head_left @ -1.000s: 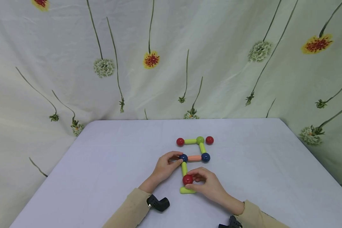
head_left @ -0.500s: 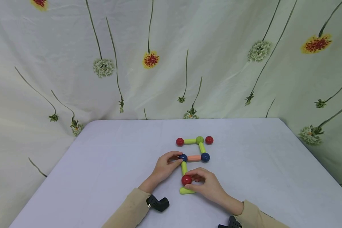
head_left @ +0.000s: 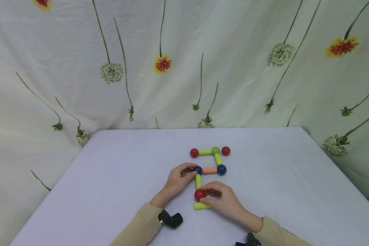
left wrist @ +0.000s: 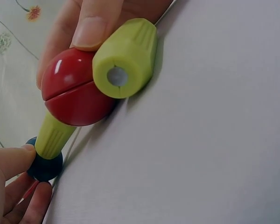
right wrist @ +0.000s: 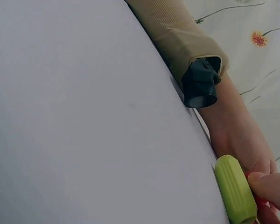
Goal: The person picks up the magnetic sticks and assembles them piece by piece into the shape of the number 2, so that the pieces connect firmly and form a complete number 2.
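Note:
My left hand (head_left: 179,179) pinches a dark blue ball (head_left: 198,170) between thumb and fingers. From that ball a yellow-green magnetic rod (head_left: 198,181) runs toward me to a red ball (head_left: 200,195), which my right hand (head_left: 219,196) holds between thumb and fingertips. A second yellow-green rod (left wrist: 126,58) lies crosswise on the near side of the red ball, its metal end showing in the left wrist view. An orange rod (head_left: 209,170) links the held blue ball to another blue ball (head_left: 221,169) on the right.
Beyond, a yellow-green rod (head_left: 218,159) leads to a green ball (head_left: 215,151), and another rod (head_left: 205,152) leads on to a red ball (head_left: 194,152). A loose red ball (head_left: 226,151) lies right of the green one. The white table (head_left: 126,153) ends at a flowered cloth (head_left: 184,102).
My right hand's red ball has shifted slightly left, into line with the rod from the blue ball. My left hand stays in place on the blue ball.

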A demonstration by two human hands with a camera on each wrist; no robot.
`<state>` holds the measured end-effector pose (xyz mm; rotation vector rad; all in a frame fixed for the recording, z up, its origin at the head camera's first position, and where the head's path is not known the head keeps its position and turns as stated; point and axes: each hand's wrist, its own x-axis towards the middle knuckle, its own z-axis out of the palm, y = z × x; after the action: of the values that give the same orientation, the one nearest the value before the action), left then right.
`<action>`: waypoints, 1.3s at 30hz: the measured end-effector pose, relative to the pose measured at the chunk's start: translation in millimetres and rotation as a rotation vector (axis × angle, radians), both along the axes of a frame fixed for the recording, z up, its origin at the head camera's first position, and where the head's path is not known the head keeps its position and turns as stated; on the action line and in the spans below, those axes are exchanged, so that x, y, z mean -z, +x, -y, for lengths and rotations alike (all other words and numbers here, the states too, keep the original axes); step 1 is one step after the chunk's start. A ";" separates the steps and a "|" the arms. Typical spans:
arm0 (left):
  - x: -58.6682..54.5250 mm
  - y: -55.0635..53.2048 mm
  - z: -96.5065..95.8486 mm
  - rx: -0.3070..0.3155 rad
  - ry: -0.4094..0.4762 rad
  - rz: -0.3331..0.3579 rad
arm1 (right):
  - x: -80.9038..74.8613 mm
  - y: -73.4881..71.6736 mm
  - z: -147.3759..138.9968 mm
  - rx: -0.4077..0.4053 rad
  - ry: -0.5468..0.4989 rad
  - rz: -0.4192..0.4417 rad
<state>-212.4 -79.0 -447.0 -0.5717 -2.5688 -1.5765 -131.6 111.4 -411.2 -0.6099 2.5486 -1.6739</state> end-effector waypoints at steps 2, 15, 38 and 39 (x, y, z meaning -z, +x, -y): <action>0.1 -0.1 0.0 0.001 0.002 0.003 | 5.9 -2.3 -0.6 0.002 -0.003 -0.006; -0.7 -0.4 0.0 0.001 -0.004 0.006 | 31.3 -14.0 -7.4 -0.018 -0.032 -0.013; 1.1 5.5 0.6 -0.047 0.029 -0.024 | 29.2 -14.8 -14.4 -0.059 0.045 0.032; 1.3 5.9 0.8 -0.064 0.032 -0.030 | 29.0 -15.2 -14.9 -0.063 0.041 0.038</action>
<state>-206.4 -79.8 -448.3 -0.5013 -2.5090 -1.5735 -146.8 126.3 -440.2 -0.6429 2.5036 -1.5936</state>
